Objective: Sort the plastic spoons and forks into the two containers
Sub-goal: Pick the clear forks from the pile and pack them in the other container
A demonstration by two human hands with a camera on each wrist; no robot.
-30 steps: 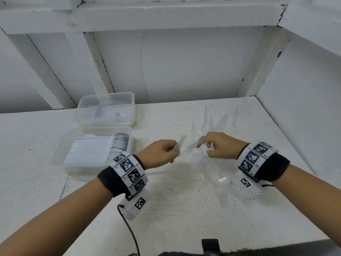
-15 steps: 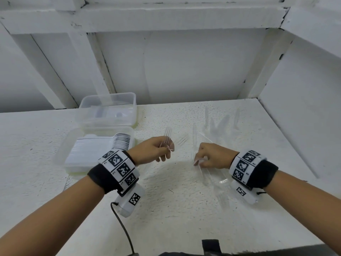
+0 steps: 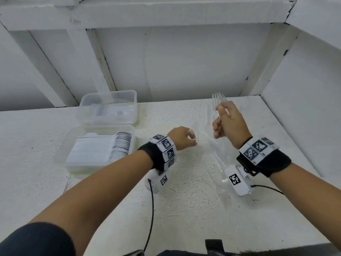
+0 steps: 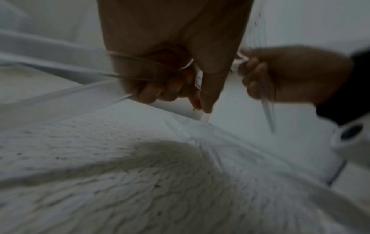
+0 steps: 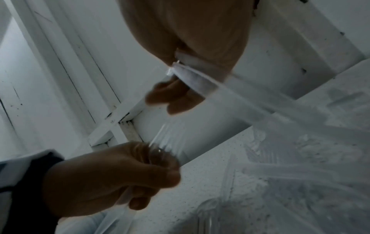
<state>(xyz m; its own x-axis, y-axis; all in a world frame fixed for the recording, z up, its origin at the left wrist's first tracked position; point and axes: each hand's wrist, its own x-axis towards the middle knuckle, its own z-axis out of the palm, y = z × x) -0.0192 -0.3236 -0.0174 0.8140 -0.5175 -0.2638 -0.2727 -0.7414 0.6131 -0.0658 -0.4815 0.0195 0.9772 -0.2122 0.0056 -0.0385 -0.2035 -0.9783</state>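
Note:
My right hand (image 3: 224, 117) is raised over the table's far side and grips a small bunch of clear plastic forks (image 3: 218, 98), tines up; the right wrist view shows the handles (image 5: 193, 77) in its fingers. My left hand (image 3: 186, 139) is curled round clear forks (image 5: 163, 139) just left of the loose clear cutlery pile (image 3: 218, 163) on the table. In the left wrist view its fingers (image 4: 152, 93) are closed on clear handles. The near container (image 3: 77, 143) holds a packed row of white cutlery. The far container (image 3: 134, 100) holds a few clear pieces.
Both containers stand at the table's left rear. A white wall (image 3: 304, 108) bounds the table on the right, and white beams stand behind. Cables hang from both wrist cameras near the front edge.
My right hand has lifted off the pile and risen away from me with forks in its grip. My left hand has moved right, close to the pile, still holding forks.

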